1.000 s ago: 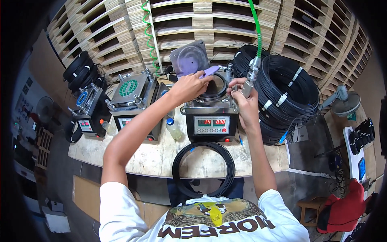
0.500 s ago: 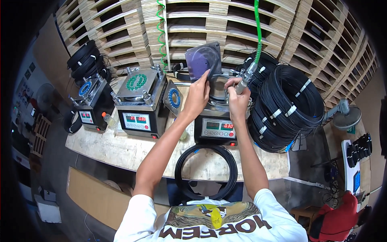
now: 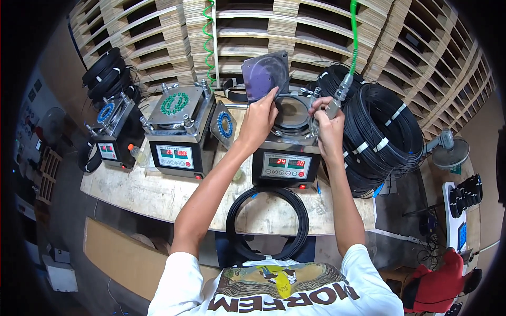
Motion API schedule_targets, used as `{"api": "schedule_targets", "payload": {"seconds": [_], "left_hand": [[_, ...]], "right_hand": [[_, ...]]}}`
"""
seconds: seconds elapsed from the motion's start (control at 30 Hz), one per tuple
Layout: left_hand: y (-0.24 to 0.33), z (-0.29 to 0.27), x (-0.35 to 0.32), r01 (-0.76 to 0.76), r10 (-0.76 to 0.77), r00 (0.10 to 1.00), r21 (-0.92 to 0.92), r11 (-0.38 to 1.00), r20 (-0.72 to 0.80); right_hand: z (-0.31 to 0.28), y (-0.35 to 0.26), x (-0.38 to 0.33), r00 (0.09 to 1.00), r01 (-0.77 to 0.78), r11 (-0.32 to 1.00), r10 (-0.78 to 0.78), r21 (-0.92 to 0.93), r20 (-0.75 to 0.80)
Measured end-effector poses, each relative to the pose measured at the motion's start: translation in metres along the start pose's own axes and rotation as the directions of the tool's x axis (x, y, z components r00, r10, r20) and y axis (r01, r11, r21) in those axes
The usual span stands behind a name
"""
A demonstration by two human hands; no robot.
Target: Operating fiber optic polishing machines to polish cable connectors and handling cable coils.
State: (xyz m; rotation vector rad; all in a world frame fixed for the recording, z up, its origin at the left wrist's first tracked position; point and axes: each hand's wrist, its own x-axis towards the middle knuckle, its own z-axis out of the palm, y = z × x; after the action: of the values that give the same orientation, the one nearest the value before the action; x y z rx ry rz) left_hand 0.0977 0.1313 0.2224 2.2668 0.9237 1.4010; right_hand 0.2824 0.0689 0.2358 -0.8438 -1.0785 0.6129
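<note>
My left hand (image 3: 258,118) is closed at the lower right edge of a raised square metal lid (image 3: 259,76), its index finger along that edge. Lid and round open chamber (image 3: 293,115) belong to a benchtop press machine (image 3: 287,166) with a red digital display. A dark ring lines the chamber. Gripped in my right hand (image 3: 330,129) is a metal air blow gun (image 3: 333,109), fed by a green hose (image 3: 354,37) from above. It is held at the chamber's right side, beside a corner post. Its nozzle tip is hard to make out.
Two similar machines, one with a green bead ring (image 3: 174,104) and one with a blue ring (image 3: 106,113), stand left. Thick black cable coils (image 3: 387,137) pile up at right. A single black coil (image 3: 268,190) hangs over the table's front edge. Stacked pallets (image 3: 242,39) rise behind.
My right hand has moved right with the blow gun, uncovering more of the chamber. The hose has swung right, and the display digits have changed. My left hand stays by the lid.
</note>
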Motion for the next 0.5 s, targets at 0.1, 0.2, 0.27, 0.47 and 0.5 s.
{"api": "schedule_targets", "payload": {"seconds": [0.1,0.2,0.27,0.47,0.5], "left_hand": [[-0.003,0.0,0.003,-0.067,0.067,0.997,-0.006,0.998,-0.024],[-0.003,0.003,0.006,-0.054,0.054,0.998,-0.03,0.998,-0.02],[-0.001,0.001,0.008,-0.025,0.025,1.0,-0.026,0.999,0.009],[-0.004,0.002,0.007,-0.033,0.033,0.999,-0.011,0.999,-0.002],[-0.003,0.0,0.006,0.002,-0.002,1.0,-0.028,1.0,0.019]], "right_hand": [[-0.014,-0.014,-0.007,0.992,-0.081,0.993,0.089,-0.089,0.088],[-0.03,-0.016,0.008,0.999,-0.034,0.985,0.04,-0.168,0.036],[-0.038,-0.013,0.022,1.0,-0.017,0.991,0.016,-0.136,-0.01],[-0.043,-0.019,0.016,0.992,-0.051,0.973,0.076,-0.226,0.103],[-0.042,-0.02,0.018,0.992,-0.05,0.973,0.074,-0.226,0.103]]}}
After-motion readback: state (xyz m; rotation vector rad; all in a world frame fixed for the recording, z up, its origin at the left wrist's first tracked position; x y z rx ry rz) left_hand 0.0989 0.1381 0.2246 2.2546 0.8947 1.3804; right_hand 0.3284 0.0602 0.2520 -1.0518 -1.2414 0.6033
